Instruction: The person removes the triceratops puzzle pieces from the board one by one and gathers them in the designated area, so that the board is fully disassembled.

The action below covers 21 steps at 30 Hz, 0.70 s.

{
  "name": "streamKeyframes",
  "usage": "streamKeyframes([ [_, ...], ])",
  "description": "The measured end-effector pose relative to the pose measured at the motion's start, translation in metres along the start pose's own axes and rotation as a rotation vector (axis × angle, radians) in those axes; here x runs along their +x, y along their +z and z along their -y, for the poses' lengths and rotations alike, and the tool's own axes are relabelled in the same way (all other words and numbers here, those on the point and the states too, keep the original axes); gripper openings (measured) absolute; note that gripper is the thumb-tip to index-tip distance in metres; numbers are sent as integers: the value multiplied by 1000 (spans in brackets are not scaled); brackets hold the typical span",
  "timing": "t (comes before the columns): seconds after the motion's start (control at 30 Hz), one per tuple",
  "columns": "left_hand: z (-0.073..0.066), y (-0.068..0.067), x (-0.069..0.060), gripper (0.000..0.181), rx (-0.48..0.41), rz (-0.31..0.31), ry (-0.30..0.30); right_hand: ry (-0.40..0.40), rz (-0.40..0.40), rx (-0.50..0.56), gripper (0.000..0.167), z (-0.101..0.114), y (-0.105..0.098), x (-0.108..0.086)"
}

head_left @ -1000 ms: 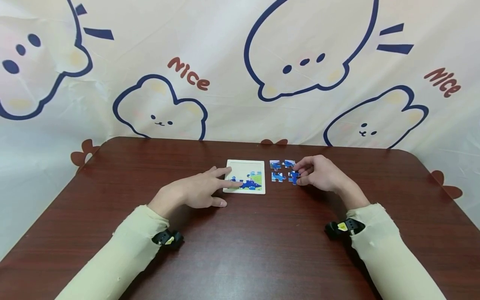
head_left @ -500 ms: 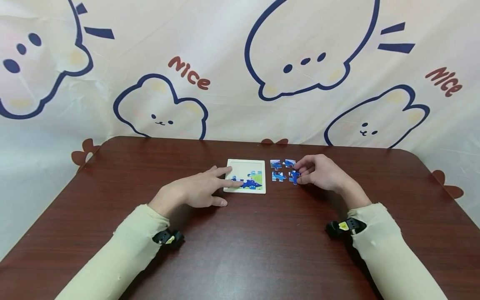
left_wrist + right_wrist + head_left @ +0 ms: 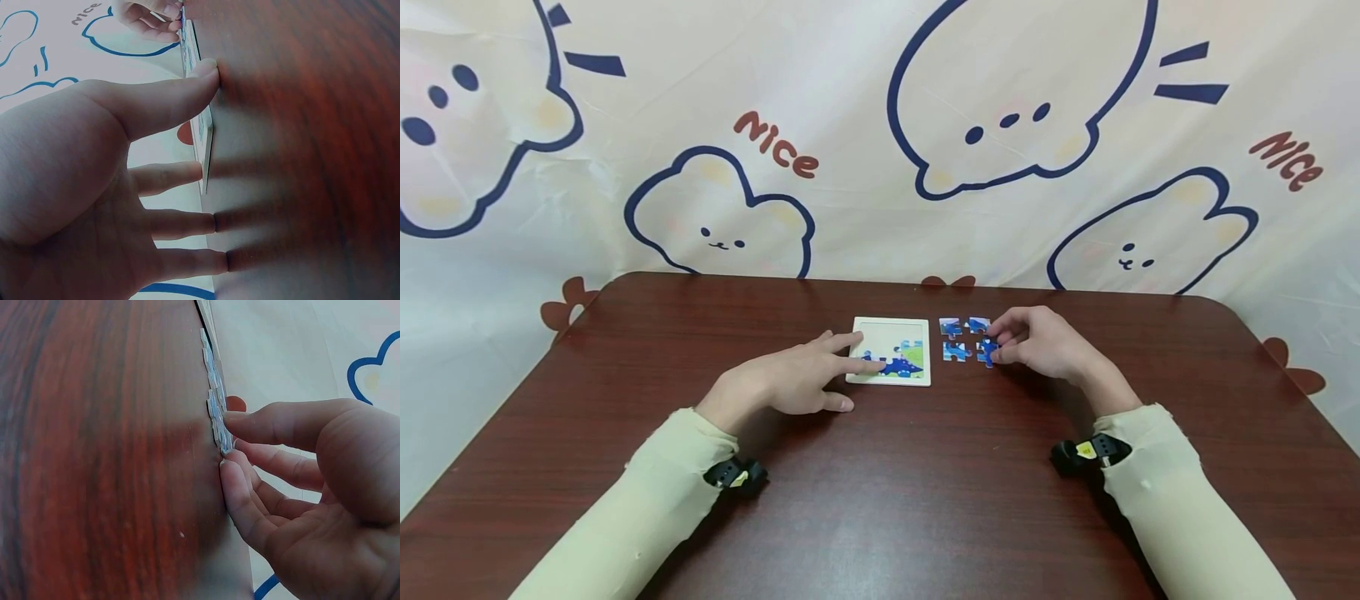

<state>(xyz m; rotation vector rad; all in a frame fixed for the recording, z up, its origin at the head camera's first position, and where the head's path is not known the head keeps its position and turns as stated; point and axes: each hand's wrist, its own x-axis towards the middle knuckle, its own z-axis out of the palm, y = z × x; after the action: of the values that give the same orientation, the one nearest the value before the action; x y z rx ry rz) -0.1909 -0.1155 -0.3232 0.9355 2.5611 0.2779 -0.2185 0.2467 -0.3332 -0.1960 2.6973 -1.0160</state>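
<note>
In the head view, a white puzzle tray [image 3: 891, 323] lies on the table, partly filled with a blue dinosaur on green ground. My left hand [image 3: 797, 375] rests over its left side with fingers spread. The index fingertip touches the lower picture, and the thumb is down on the wood in front. Right of the tray lie loose jigsaw pieces: one at upper left [image 3: 951, 327], one at upper right [image 3: 977, 325], one at lower left [image 3: 955, 352]. My right hand [image 3: 1045, 346], fingers bent, pinches the lower right puzzle piece [image 3: 986, 353] at its right edge, flat on the table.
The dark brown wooden table [image 3: 880, 500] has rounded far corners. Behind it hangs a pale curtain [image 3: 850, 83] with cartoon outlines. Each wrist wears a small black camera, one on the left [image 3: 735, 476] and one on the right [image 3: 1090, 453].
</note>
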Motion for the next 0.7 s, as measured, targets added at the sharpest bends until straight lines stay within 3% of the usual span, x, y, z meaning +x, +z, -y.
streamKeyframes([
  [0.7,0,0,0,63,-9,-5,2,-17,-69,-4,33,5,3,0],
])
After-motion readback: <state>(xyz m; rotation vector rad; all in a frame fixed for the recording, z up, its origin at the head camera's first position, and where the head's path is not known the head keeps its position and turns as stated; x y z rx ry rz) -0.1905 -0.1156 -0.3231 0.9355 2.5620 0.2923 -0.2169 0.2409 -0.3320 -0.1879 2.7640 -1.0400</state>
